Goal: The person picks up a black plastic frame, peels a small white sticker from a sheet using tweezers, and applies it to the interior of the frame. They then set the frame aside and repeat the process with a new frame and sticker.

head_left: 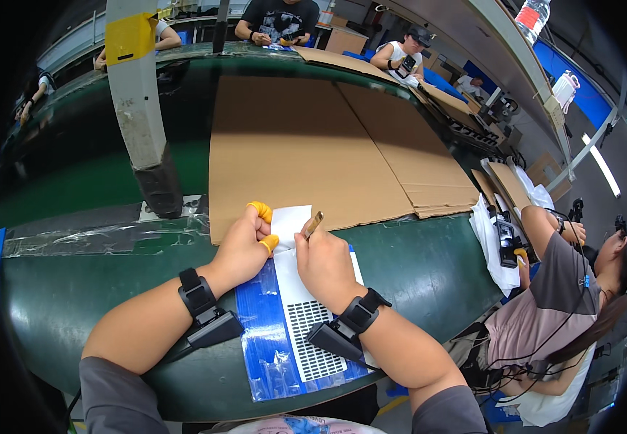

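My left hand [245, 246], with yellow finger cots on thumb and forefinger, pinches the left edge of a white paper sheet [290, 218]. My right hand [326, 266] is closed round a slim brass-coloured tool [314, 225]; its working end is hidden behind my fingers. Below the hands, a white sheet with rows of small black rectangular pieces [313, 340] lies on a blue board [263, 362] covered in clear tape. Whether the two white parts are one sheet, I cannot tell. Black straps with boxy devices sit on both my wrists.
A large flat cardboard sheet [291, 145] covers the green table [429, 253] beyond my hands. A grey post [136, 108] rises at the left. At the right, a co-worker [544, 311] handles a black device [507, 242] on white wrapping. Other people sit at the far side.
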The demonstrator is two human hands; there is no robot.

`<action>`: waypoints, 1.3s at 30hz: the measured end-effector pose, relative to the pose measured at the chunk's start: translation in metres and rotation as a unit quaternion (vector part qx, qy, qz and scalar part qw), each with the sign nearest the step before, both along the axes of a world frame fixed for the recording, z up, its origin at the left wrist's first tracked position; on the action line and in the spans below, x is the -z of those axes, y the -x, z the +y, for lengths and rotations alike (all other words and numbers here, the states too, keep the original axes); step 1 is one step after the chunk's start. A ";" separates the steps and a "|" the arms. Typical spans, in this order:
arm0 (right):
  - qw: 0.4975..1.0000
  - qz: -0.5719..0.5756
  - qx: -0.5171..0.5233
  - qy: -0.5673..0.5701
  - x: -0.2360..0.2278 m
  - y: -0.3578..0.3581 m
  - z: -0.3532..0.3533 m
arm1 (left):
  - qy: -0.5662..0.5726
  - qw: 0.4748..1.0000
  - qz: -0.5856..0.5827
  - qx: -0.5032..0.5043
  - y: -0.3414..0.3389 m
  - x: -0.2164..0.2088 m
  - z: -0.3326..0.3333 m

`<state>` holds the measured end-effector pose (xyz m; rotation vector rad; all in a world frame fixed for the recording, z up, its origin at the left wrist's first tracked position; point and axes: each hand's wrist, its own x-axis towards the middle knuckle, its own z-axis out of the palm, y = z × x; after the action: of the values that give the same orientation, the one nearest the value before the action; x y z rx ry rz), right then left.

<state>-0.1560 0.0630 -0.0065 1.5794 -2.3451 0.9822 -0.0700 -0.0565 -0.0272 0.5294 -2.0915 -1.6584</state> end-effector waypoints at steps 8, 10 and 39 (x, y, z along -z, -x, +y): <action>0.999 0.026 0.040 -0.018 -0.006 0.002 0.004 | -0.018 1.000 0.008 0.005 0.002 0.002 -0.001; 0.999 0.028 0.041 -0.016 -0.007 0.002 0.004 | -0.021 1.000 0.007 0.001 0.002 0.002 -0.001; 0.928 -0.363 -0.059 0.055 0.006 0.019 0.004 | -0.043 0.999 0.031 -0.009 -0.001 0.002 -0.001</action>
<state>-0.1755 0.0669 -0.0124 1.4958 -2.5534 1.9690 -0.0694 -0.0572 -0.0288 0.5143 -1.9726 -1.7395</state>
